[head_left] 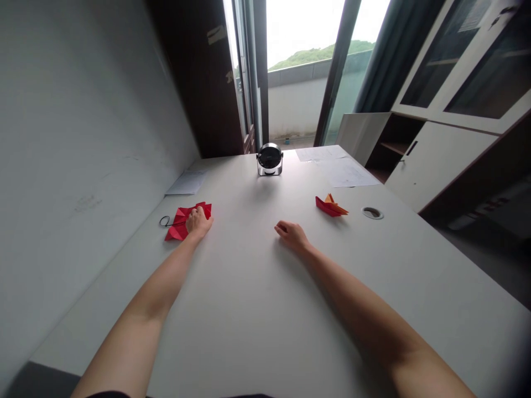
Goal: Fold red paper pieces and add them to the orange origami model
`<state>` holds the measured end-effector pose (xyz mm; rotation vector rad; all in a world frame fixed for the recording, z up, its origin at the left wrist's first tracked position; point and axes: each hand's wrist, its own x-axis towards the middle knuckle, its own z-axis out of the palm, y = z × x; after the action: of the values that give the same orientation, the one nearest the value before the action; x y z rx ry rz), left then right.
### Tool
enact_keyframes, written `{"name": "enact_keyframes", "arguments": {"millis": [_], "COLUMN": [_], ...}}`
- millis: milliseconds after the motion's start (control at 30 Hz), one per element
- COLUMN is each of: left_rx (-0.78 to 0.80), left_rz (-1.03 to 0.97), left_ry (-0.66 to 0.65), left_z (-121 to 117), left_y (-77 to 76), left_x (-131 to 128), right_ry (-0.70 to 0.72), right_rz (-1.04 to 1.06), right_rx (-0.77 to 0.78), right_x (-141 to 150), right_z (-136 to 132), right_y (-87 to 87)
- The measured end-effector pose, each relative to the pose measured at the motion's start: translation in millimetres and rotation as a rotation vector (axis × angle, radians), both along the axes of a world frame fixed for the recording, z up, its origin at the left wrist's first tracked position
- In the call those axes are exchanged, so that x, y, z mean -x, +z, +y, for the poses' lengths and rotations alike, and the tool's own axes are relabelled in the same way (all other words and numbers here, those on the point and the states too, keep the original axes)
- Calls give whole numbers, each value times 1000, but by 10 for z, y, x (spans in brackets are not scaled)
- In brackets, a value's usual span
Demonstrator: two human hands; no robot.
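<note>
My left hand (198, 222) lies on a folded red paper piece (181, 224) at the left of the white table (249, 309), its fingers curled down onto the paper. My right hand (291, 234) rests on the bare tabletop near the middle, fingers loosely curled with nothing in them. A folded red and orange paper figure (331, 206) sits apart, to the right of and beyond my right hand.
A small black and silver desk fan (269, 159) stands at the far middle. White paper sheets (346, 172) lie at the far right, another sheet (187, 182) at the far left. A black loop (165, 221) lies beside the red paper. A round cable hole (372, 213) is at right.
</note>
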<state>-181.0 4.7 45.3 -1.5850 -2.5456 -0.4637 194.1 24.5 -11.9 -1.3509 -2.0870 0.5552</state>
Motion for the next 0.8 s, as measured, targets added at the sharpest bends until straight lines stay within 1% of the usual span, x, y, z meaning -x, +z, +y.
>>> {"name": "enact_keyframes", "arguments": {"millis": [200, 400, 567, 667, 800], "left_rx": [98, 88, 161, 135, 6], "left_rz": [62, 162, 172, 144, 43], "left_ry": [-25, -94, -77, -68, -49], "left_z": [-144, -274, -363, -393, -335], "left_y": [6, 0, -30, -27, 37], "left_x": [154, 219, 288, 317, 347], "right_ry": [2, 4, 6, 3, 14], "right_rz": [12, 21, 20, 19, 19], "right_rx": [-10, -3, -8, -13, -15], "right_x": [-7, -15, -17, -16, -19], "right_z": [-2, -11, -14, -14, -10], "right_y": [6, 18, 19, 15, 11]}}
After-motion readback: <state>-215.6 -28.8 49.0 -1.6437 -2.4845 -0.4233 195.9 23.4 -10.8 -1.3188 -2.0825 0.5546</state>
